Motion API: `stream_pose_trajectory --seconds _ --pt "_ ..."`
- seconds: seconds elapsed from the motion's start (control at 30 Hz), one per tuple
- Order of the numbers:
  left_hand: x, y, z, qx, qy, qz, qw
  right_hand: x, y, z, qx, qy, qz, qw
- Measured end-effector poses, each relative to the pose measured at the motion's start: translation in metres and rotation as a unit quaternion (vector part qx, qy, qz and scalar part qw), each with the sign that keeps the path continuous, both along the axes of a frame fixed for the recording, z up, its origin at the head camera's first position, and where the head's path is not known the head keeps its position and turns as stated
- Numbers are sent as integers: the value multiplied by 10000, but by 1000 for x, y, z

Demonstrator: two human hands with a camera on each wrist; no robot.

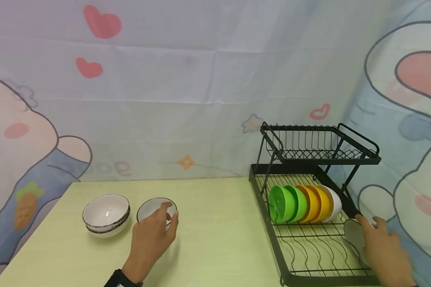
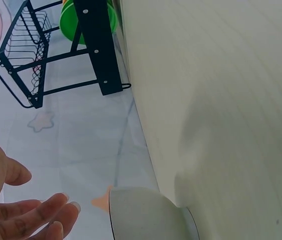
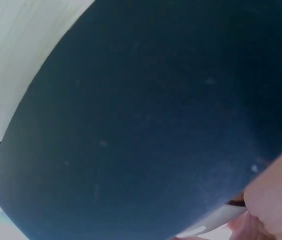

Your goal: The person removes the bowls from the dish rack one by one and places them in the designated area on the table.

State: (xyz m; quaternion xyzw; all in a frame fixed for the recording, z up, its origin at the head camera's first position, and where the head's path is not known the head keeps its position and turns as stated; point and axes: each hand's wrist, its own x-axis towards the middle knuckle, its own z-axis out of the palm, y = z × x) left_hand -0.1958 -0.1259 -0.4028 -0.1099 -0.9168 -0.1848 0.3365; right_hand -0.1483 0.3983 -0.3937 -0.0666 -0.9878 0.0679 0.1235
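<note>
My left hand (image 1: 152,233) is above a white bowl (image 1: 148,207) with a thin dark rim on the table. In the left wrist view its fingers are loosely bent, with a gap between them and the bowl (image 2: 145,215). At the front right of a black dish rack (image 1: 269,249), my right hand (image 1: 388,249) grips a white bowl (image 1: 354,237) by its edge. That bowl is tilted up on its side among the wires. The rack's dark side fills most of the right wrist view, hiding much of this hand.
Two stacked white bowls (image 1: 107,213) with dark rims sit on the left of the pale table (image 1: 222,235). Standing in the rack's lower tier are green bowls (image 1: 281,204), yellow bowls (image 1: 323,202) and a white one (image 1: 335,203). A wire upper tier (image 1: 319,161) overhangs the back.
</note>
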Motion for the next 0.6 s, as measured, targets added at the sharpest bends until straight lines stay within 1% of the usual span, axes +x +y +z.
stream_pose_trajectory --seconds 0.17,0.23,0.3,0.4,0.6 --pt "-1 2 1 1 4 -9 10000 4 -3 4 -146 88 -259 9995" --pt "-1 2 1 0 8 -12 10000 5 -5 7 -140 218 -280 9993" --pt "0 3 1 -13 14 -14 10000 6 -7 10 -81 370 -242 9990" --pt "0 2 1 -27 0 5 10000 5 -9 14 -4 445 -155 9989" --pt "1 2 2 17 -77 19 10000 4 -15 19 -35 304 33 9995"
